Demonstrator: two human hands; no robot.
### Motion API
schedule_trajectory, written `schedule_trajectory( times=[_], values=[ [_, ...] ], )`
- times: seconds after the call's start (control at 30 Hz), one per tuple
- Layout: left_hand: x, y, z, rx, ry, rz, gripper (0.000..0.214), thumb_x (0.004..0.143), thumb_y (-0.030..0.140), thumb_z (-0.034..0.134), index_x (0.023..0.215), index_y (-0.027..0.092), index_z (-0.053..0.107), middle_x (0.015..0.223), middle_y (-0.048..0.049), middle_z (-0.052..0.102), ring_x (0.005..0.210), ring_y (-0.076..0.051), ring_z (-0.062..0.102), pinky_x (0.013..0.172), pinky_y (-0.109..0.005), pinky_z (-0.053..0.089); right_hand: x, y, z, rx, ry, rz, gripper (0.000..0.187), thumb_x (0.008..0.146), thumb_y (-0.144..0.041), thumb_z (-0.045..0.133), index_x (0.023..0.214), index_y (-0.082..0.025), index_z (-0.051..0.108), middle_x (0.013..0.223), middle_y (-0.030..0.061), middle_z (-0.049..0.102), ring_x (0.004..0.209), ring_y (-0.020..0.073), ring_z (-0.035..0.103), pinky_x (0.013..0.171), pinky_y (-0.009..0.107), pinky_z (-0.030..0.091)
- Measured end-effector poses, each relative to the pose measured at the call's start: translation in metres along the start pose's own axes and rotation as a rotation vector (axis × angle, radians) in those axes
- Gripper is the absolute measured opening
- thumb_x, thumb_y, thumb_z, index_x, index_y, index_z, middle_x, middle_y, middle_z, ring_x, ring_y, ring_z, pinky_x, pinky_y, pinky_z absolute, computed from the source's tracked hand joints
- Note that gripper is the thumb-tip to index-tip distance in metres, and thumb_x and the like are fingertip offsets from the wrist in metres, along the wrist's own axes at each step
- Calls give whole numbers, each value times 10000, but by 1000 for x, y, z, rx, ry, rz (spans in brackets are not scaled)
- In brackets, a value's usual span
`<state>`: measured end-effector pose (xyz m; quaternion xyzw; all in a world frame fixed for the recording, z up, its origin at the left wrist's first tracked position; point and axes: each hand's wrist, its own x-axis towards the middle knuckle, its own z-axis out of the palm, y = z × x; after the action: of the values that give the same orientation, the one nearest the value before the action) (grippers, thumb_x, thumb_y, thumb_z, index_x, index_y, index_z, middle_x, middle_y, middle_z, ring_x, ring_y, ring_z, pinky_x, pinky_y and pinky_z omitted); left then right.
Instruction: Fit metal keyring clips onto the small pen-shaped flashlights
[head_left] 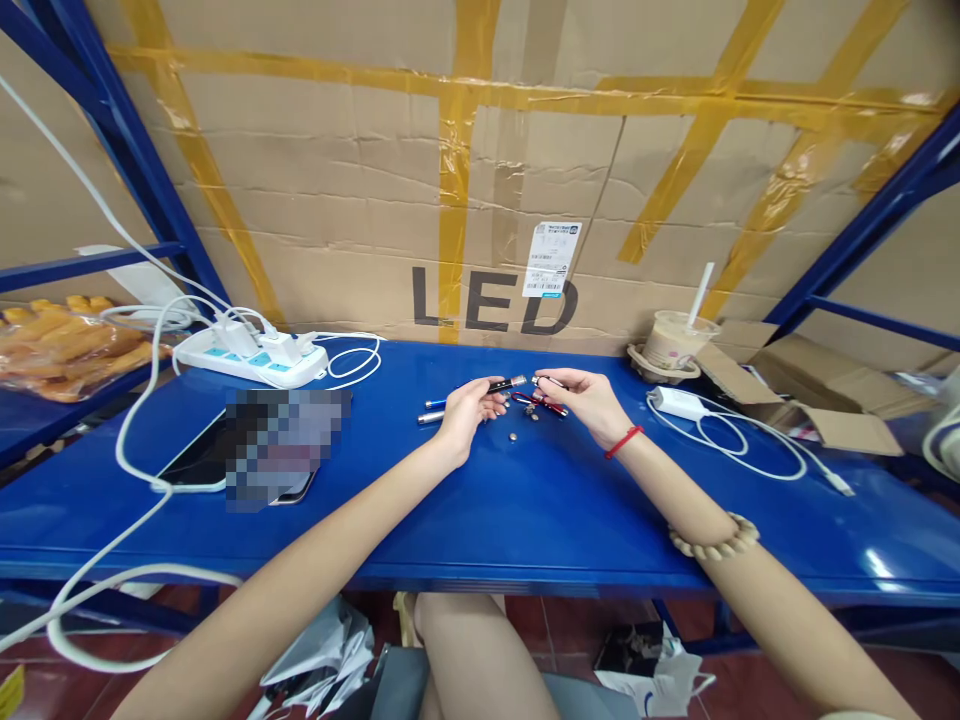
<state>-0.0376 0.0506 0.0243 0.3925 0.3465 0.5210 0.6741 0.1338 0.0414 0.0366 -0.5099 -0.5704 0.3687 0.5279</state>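
Note:
My left hand (465, 418) is closed around a slim black pen-shaped tube (502, 385), whose shiny end points right. Just across a small gap, my right hand (589, 400) pinches a small dark piece with a bright metal tip (550, 382); its exact kind is hard to make out. Below the fingers lie a red pen-shaped tube with a cord (553, 406) and several small round silver pieces like button cells, one of them (513, 437) nearer to me. Beside my left hand, partly covered by it, are a blue tube (435, 404) and a silver tube (429, 418).
On the blue tabletop (480, 520), two phones (196, 450) and a white power strip (247, 360) with cables lie left. At right are a drink cup with a straw (675, 340), a white charger (681, 404) and an opened carton (810, 375). A large cardboard box (337, 200) stands behind.

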Motion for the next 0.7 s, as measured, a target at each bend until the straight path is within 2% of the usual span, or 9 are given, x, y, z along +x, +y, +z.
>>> schedule_trajectory(
  times=[0.1,0.4,0.57,0.7],
  values=[
    [1,-1,0,69,40,69,158,792,163,452,819,104,596,558,-19,565,492,-87,527,491,-188,362,0,0,-1,-23,13,-32,449,546,-443,721,871,-137,685,766,75,691,664,164,630,635,296,511],
    [-1,-2,-1,204,-41,243,181,810,216,467,813,107,612,562,-16,561,496,-74,494,480,-178,350,-1,-1,-3,-91,-95,-52,387,558,-402,724,827,-124,699,730,67,685,578,117,566,561,254,459],
    [-1,-1,-6,315,-151,352,204,792,274,514,852,108,616,596,-8,557,526,-75,490,517,-187,376,2,5,-8,-71,-117,14,411,506,-405,751,808,-131,703,695,57,678,575,118,561,566,260,452],
    [-1,-1,-8,399,-228,325,244,790,258,511,946,97,609,670,-23,567,552,-76,492,539,-199,384,5,9,-10,64,-117,79,401,496,-397,762,805,-150,698,668,34,667,562,100,557,560,246,443]
  ],
)
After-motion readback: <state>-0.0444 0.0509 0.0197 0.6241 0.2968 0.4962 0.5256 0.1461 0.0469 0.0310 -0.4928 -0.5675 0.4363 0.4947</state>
